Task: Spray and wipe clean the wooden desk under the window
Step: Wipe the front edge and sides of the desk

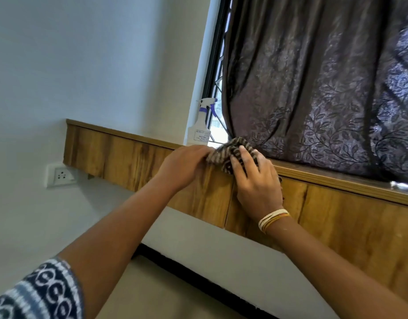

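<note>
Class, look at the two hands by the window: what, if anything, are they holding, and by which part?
Both hold the striped cloth: the left hand grips its left end, the right hand presses its bunched middle against the wooden ledge.

Dark brown leaf-patterned fabric curtain filling the upper right, black metal window frame beside its left edge, white wall socket plate at left, plain white wall across the upper left
</note>
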### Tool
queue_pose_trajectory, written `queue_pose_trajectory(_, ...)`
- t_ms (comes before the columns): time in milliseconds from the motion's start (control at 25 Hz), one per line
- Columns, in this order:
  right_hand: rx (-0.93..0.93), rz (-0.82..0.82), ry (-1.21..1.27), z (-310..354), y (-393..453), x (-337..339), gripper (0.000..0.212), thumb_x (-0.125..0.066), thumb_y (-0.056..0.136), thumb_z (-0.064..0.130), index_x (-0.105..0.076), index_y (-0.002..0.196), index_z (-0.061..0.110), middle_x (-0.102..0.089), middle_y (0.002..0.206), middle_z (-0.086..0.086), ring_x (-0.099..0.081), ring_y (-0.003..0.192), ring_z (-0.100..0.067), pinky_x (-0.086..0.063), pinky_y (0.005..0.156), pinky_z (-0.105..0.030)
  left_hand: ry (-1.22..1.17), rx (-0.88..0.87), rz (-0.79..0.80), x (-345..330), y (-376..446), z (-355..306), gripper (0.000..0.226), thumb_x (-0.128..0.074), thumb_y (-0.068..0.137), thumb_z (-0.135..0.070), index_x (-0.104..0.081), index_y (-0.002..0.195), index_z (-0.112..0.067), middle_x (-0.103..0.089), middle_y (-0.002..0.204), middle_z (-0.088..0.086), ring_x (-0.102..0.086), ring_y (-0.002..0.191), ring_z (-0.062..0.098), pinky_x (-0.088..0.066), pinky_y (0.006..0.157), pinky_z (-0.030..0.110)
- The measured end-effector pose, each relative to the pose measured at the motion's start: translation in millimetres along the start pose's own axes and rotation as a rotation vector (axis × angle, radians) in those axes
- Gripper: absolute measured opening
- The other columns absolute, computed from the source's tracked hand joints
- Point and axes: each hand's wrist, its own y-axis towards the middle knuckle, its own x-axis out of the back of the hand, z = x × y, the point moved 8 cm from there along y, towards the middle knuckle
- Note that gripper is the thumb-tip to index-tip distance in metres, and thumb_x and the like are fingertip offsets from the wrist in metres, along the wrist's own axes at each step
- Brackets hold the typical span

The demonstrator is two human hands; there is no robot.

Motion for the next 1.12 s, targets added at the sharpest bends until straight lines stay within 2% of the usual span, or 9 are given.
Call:
queue_pose_trajectory(120,0.008,-0.024,-0.031,11,7,-6,0.029,-0.045,0.099,0.003,-0.066,0.120,0.005,-0.061,0.127,-0.024,-0.060,0.104,-0.043,-0.050,0.093,-0.050,0.048,0.043,-0.205,16,-36,10,0.039,-0.057,0.087,-0.011,-0.056,0.126,-0.019,-0.062,0.123,-0.001,-0.059,0.105,0.014,-0.049,0.086,0.028)
queue_pose_trajectory(280,0.057,0.008,-0.047,22,12,-11,0.033,-0.042,0.098,0.003,-0.065,0.121,0.003,-0.058,0.132,-0.026,-0.056,0.114,-0.047,-0.045,0.101,-0.052,-0.413,0.939,-0.450,-14,-142,102,0.015,-0.053,0.093,-0.009,-0.053,0.107,-0.008,-0.051,0.103,0.004,-0.052,0.092,0.019,-0.043,0.076,0.031)
queue_pose_trajectory(400,0.111,0.064,-0.056,25,8,-17,0.037,-0.038,0.099,0.006,-0.061,0.128,0.002,-0.050,0.141,-0.026,-0.047,0.126,-0.048,-0.038,0.108,-0.054,-1.141,1.383,-0.300,-89,-192,132,0.017,-0.046,0.101,-0.019,-0.048,0.111,-0.006,-0.052,0.098,0.014,-0.057,0.094,0.031,-0.049,0.075,0.038)
queue_pose_trajectory(480,0.185,0.137,-0.062,37,6,-28,0.037,-0.041,0.100,0.012,-0.057,0.132,0.004,-0.044,0.146,-0.024,-0.040,0.133,-0.048,-0.033,0.110,-0.056,-1.713,1.356,-0.247,-113,-179,127,0.035,-0.040,0.103,-0.034,-0.043,0.129,-0.009,-0.052,0.125,0.016,-0.055,0.117,0.037,-0.048,0.091,0.045)
queue_pose_trajectory(560,0.315,0.168,-0.031,66,1,-40,0.039,-0.052,0.094,0.017,-0.058,0.132,0.007,-0.046,0.146,-0.022,-0.039,0.135,-0.047,-0.032,0.110,-0.056,-2.045,1.292,-0.325,-113,-162,127,0.060,-0.037,0.101,-0.047,-0.034,0.146,-0.007,-0.039,0.149,0.018,-0.042,0.134,0.038,-0.040,0.103,0.051)
queue_pose_trajectory(760,0.875,0.364,0.083,139,-46,-57,0.043,-0.054,0.086,0.022,-0.065,0.127,0.014,-0.055,0.139,-0.014,-0.047,0.133,-0.038,-0.028,0.112,-0.050,-2.315,1.411,-0.401,-106,-151,146,0.082,-0.041,0.093,-0.061,-0.031,0.146,0.001,-0.038,0.146,0.026,-0.040,0.132,0.044,-0.030,0.107,0.062)
queue_pose_trajectory(840,0.846,0.345,0.053,131,-18,-60,0.042,-0.052,0.087,0.020,-0.065,0.126,0.015,-0.053,0.142,-0.014,-0.044,0.136,-0.038,-0.026,0.113,-0.052,-2.359,1.448,-0.361,-102,-148,155,0.084,-0.049,0.090,-0.062,-0.035,0.141,0.003,-0.043,0.140,0.028,-0.045,0.126,0.045,-0.034,0.102,0.065)
queue_pose_trajectory(1000,0.389,0.177,-0.030,83,48,-52,0.036,-0.049,0.096,0.013,-0.062,0.129,0.010,-0.045,0.148,-0.017,-0.038,0.138,-0.041,-0.025,0.115,-0.052,-2.402,1.485,-0.349,-103,-152,168,0.081,-0.053,0.089,-0.060,-0.036,0.139,0.002,-0.044,0.138,0.028,-0.047,0.125,0.046,-0.034,0.104,0.066)
queue_pose_trajectory(1120,0.428,0.175,0.004,111,15,-55,0.039,-0.045,0.094,0.012,-0.061,0.129,0.006,-0.048,0.145,-0.021,-0.039,0.137,-0.043,-0.028,0.113,-0.052,-2.362,1.495,-0.342,-99,-152,185,0.081,-0.054,0.089,-0.057,-0.036,0.139,0.004,-0.045,0.138,0.028,-0.046,0.126,0.046,-0.035,0.104,0.065)
